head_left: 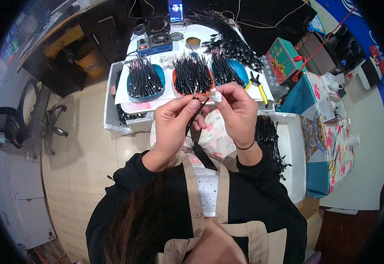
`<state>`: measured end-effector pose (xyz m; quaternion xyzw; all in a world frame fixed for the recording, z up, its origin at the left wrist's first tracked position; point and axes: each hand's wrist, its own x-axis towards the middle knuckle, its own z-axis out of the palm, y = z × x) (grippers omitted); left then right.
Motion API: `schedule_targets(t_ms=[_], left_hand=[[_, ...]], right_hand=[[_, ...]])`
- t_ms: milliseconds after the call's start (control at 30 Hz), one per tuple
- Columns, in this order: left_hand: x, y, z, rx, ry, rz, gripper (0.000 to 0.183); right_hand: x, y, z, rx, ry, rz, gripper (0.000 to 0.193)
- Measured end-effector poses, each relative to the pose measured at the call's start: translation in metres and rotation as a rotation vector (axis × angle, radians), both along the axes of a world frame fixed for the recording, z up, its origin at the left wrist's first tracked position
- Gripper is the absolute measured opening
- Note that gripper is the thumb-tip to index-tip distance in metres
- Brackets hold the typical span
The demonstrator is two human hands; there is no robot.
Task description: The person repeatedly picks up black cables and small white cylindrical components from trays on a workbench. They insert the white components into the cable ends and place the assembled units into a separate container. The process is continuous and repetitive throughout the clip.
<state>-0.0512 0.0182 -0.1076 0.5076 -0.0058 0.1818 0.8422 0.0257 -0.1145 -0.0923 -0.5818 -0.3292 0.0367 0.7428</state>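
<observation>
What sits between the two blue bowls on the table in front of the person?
In the head view, an orange bowl packed with black wire pieces sits between the left blue bowl and the right blue bowl.

white table (pixel 165 102) | three bowls of black wires (pixel 193 75) | pliers (pixel 258 86)

1. Worn on the head, looking steeply down over the chest and apron to the raised hands.
2. Faces forward and down toward the white worktop (pixel 165 103), with the floor (pixel 86 145) spreading left.
3. Close to the left hand (pixel 174 121) and right hand (pixel 236 108); the worktop sits farther off.
4. Wide fisheye: straight edges bend near the dark round rim.
</observation>
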Motion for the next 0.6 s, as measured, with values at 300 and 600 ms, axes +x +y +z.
schedule_targets(t_ms=[300,600], left_hand=[[-0.002,0.003,0.002,0.03,0.055,-0.155,0.02],[-0.003,0.006,-0.001,-0.19,0.074,-0.275,0.015]], right_hand=[[-0.001,0.002,-0.006,-0.016,-0.081,-0.029,0.011],[-0.006,0.002,-0.018,0.269,0.552,0.382,0.019]])
